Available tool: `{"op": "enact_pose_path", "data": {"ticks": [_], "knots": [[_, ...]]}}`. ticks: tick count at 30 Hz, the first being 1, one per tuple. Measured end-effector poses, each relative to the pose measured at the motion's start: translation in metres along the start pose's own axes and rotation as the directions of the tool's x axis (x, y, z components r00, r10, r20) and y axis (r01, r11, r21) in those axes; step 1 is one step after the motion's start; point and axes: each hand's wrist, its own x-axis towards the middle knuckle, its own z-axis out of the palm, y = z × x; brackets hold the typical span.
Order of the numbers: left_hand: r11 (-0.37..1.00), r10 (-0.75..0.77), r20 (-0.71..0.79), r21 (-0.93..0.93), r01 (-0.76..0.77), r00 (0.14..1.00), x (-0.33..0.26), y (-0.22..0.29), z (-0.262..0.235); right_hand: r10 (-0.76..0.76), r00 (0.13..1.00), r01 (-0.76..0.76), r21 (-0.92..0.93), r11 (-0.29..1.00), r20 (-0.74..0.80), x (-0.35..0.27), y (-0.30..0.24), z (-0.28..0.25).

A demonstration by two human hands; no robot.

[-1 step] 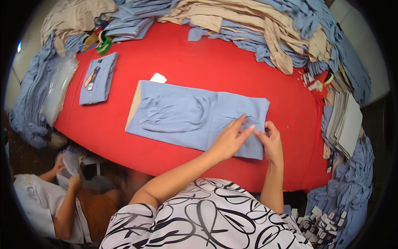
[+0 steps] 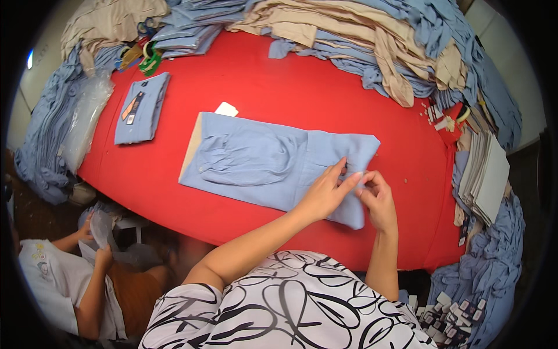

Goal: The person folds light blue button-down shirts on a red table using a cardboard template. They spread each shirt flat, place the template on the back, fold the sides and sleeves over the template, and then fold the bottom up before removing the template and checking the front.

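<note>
A folded light blue shirt [image 2: 250, 160] lies lengthwise on the red table [image 2: 244, 81], its sleeve bunched in a loop on top. A beige strip [image 2: 190, 154] shows along its left end, and a white card [image 2: 226, 109] sticks out beyond its far edge. My left hand [image 2: 324, 192] rests on the shirt's right part with fingers apart and the thumb reaching toward the right edge. At that edge my right hand [image 2: 378, 200] pinches the cloth between thumb and fingers, the fabric curling up there. The exact fingertip contact is partly hidden.
A finished-looking folded blue shirt [image 2: 141, 109] with a tag lies at left, near a plastic bag stack [image 2: 87, 119] and a green tape dispenser [image 2: 149, 61]. Garment heaps [image 2: 349, 41] line the far side. Grey boards [image 2: 482, 174] stand right. A seated person [image 2: 70, 285] handles clear plastic at lower left.
The shirt's right edge has bent inward and lifted slightly between my right fingers. My left hand stays almost in place. The whole view has shifted a little.
</note>
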Motion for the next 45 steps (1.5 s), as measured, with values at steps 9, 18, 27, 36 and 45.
{"op": "enact_pose_path", "data": {"ticks": [9, 18, 27, 36, 45], "knots": [[0.989, -0.139, -0.093, -0.054, 0.135, 0.986, -0.009, 0.058, -0.128, -0.304, 0.941, 0.129, 0.673, 0.729, 0.150, 0.027, -0.016, 0.042], [0.666, 0.107, -0.642, 0.614, 0.425, 0.759, -0.025, -0.104, -0.334, 0.175, 0.980, -0.188, 0.146, 0.971, 0.100, 0.030, 0.003, 0.054], [0.908, -0.282, -0.522, 0.125, 0.399, 0.805, -0.070, -0.072, -0.209, -0.280, 0.956, 0.284, -0.525, 0.802, 0.089, 0.078, 0.002, 0.047], [0.819, -0.142, -0.362, 0.480, 0.314, 0.921, -0.139, -0.063, -0.081, -0.606, 0.669, 0.639, -0.749, 0.175, 0.430, 0.085, 0.027, 0.042], [0.505, 0.369, 0.056, 0.826, -0.251, 0.928, -0.089, -0.046, -0.137, -0.386, 0.817, 0.569, -0.704, 0.424, 0.428, -0.022, 0.038, 0.102]]}}
